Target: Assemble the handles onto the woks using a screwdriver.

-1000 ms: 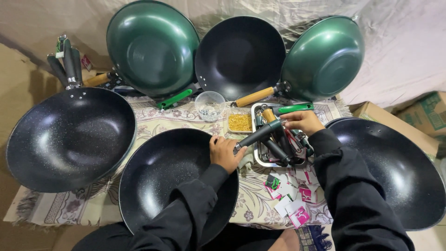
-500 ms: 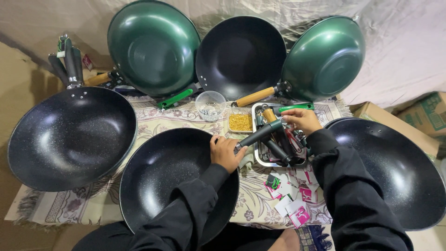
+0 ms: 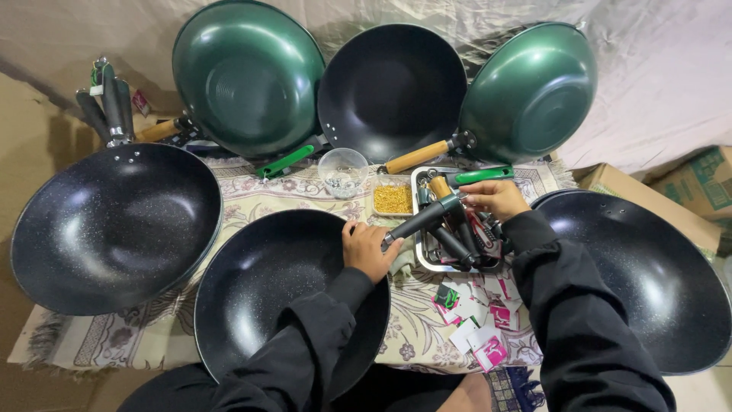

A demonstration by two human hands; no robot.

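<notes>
Hands both at work around a dark grey pan handle [image 3: 425,217]. Left hand [image 3: 368,249] rests on rim of the black speckled wok [image 3: 267,305] at about 2 o'clock of that wok, fingers curled, fingertips touching the handle's lower end; whether they fully close round it, cannot tell. Right hand [image 3: 496,198] at 3 o'clock from the left one, fingers pinched shut on the handle's upper metal end. Handle lies tilted, low end at 8 o'clock, high end at 2 o'clock, over the left edge of the steel tray [image 3: 421,263].

Tray holds more handles, wooden and dark, plus a green handle [image 3: 484,175] along its 12 o'clock edge. Small tray of yellow screws [image 3: 393,198] just beside it at 9 o'clock. Clear glass bowl [image 3: 343,172] at 9 o'clock of that. Pink and white tags [image 3: 476,324] scattered at 6 o'clock of the steel tray on patterned cloth [image 3: 259,194].

Big black wok [image 3: 114,225] at 9 o'clock, another black wok [image 3: 648,282] at 3 o'clock. Leaning at the back: green wok [image 3: 248,76], black wok [image 3: 390,88], second green wok [image 3: 530,91]. Cardboard boxes [image 3: 686,198] far right.
</notes>
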